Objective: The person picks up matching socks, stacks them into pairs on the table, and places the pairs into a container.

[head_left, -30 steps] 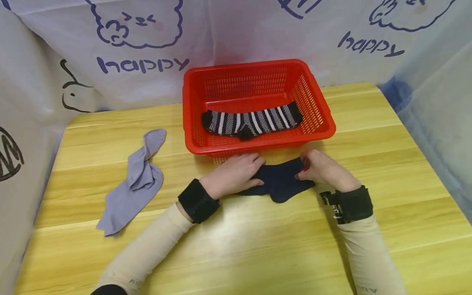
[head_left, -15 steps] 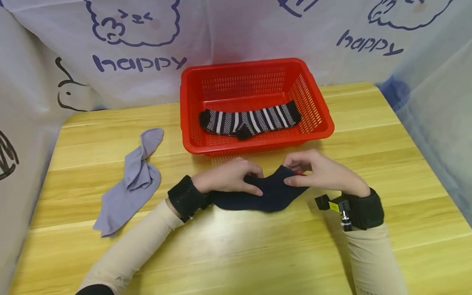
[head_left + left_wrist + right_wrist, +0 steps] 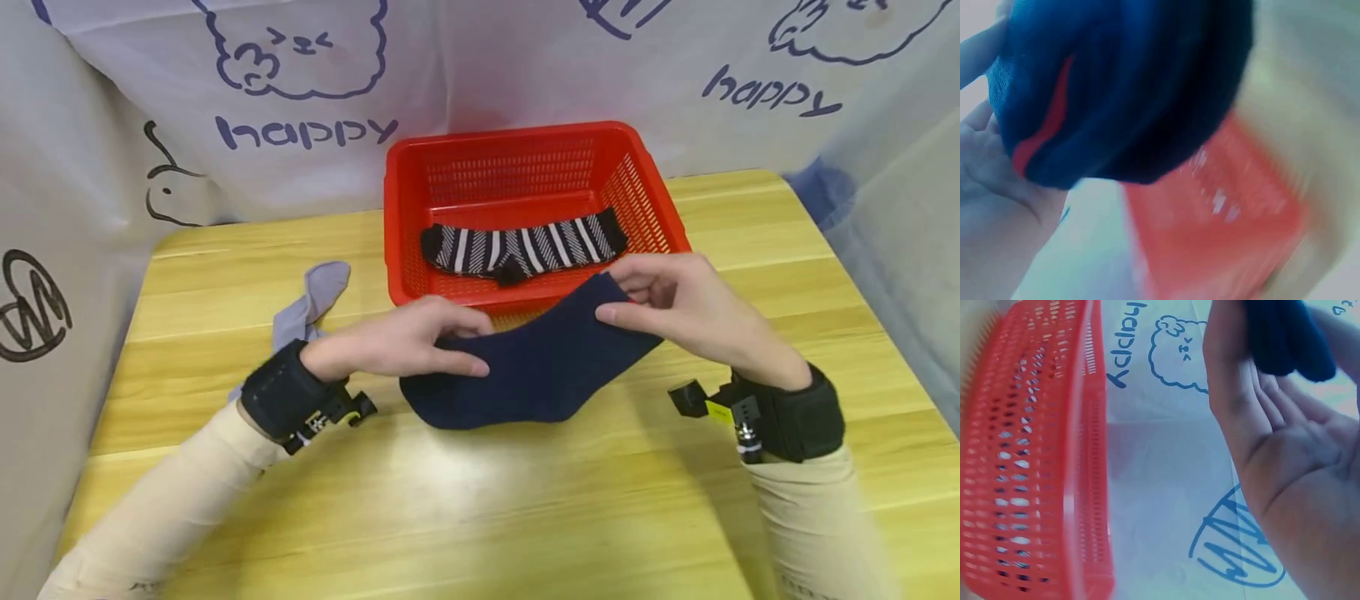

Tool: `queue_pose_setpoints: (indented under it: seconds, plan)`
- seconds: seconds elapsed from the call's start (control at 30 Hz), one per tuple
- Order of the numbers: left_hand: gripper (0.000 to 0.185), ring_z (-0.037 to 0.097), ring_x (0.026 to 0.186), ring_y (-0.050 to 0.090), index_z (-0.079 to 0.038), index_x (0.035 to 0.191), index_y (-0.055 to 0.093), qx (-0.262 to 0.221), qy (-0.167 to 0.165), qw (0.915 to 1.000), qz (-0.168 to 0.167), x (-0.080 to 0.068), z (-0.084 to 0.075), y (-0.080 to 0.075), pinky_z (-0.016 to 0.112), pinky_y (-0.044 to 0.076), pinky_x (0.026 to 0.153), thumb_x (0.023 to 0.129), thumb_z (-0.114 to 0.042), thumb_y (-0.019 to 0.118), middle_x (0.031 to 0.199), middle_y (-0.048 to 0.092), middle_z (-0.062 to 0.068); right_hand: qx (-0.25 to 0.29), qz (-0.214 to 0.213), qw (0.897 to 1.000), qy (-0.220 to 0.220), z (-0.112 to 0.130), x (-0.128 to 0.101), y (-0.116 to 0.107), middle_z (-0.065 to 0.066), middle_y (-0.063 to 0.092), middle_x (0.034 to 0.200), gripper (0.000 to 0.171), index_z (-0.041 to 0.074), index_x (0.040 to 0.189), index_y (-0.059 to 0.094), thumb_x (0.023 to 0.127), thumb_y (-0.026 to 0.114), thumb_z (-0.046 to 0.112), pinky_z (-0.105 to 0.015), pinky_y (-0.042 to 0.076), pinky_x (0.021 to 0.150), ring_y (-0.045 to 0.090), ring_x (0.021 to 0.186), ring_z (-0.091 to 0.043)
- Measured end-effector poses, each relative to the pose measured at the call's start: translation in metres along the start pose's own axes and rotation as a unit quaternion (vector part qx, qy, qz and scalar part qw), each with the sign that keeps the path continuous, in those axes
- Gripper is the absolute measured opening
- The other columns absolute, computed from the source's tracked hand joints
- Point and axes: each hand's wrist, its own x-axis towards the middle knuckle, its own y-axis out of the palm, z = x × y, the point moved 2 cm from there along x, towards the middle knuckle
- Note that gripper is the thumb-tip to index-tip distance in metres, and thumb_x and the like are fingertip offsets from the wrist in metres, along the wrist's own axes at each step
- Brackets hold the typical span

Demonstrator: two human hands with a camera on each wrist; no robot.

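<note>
A navy sock (image 3: 536, 367) is stretched between both hands, lifted off the table just in front of the red basket. My left hand (image 3: 408, 337) pinches its left end between thumb and fingers. My right hand (image 3: 686, 308) pinches the right end, held higher, near the basket's front right corner. In the left wrist view the navy sock (image 3: 1129, 81) shows a red strip, and part of the left hand (image 3: 997, 187) appears behind it. The right wrist view has two dark sock ends (image 3: 1291, 344) between the thumb and fingers of the right hand (image 3: 1297, 456).
The red plastic basket (image 3: 405, 250) stands at the back of the table (image 3: 450, 517), against a drawn-on white cloth (image 3: 525, 67). Striped black-and-white socks (image 3: 525, 246) lie inside it. A grey sock (image 3: 326, 283) lies on the left, partly hidden by the left forearm.
Both hands have raised the navy sock from the table and spread it out. The left hand has moved left, the right hand up and to the right. The grey sock is now partly covered.
</note>
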Motion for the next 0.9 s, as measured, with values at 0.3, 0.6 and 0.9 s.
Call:
queue_pose_setpoints:
  seconds: [0.3,0.6,0.9]
  plan:
    - [0.017,0.017,0.084,0.062,-0.015,0.109,0.070,0.053,-0.106,0.9901,-0.075,0.030,0.008,-0.089,0.028,0.052,0.080,0.094,-0.022,0.066,0.095,0.068,0.003,-0.028,-0.033,0.991,0.128,0.001,0.050,-0.038,-0.010,0.066,0.120,0.055,0.008,0.135,0.054,0.092,0.067,0.038,-0.012,0.045,0.076,0.061,0.094,-0.012]
    - [0.024,0.020,0.087,0.051,-0.006,0.113,0.067,0.118,-0.224,0.9661,-0.051,0.078,0.044,-0.134,0.027,0.041,0.079,0.099,-0.023,0.057,0.096,0.060,0.006,-0.054,0.010,0.983,0.177,-0.029,0.100,-0.039,-0.006,0.062,0.092,0.037,0.005,0.114,0.057,0.096,0.060,0.037,-0.024,0.045,0.064,0.053,0.071,-0.018]
    - [0.008,0.018,0.074,0.042,-0.003,0.089,0.062,0.329,-0.265,0.9016,0.093,0.129,0.027,-0.133,0.028,0.037,0.067,0.091,-0.003,0.054,0.079,0.048,0.003,-0.055,0.172,0.958,0.221,-0.068,0.140,-0.036,0.004,0.055,0.063,0.023,-0.003,0.088,0.061,0.099,0.056,0.016,-0.026,0.055,0.064,0.055,0.055,-0.012]
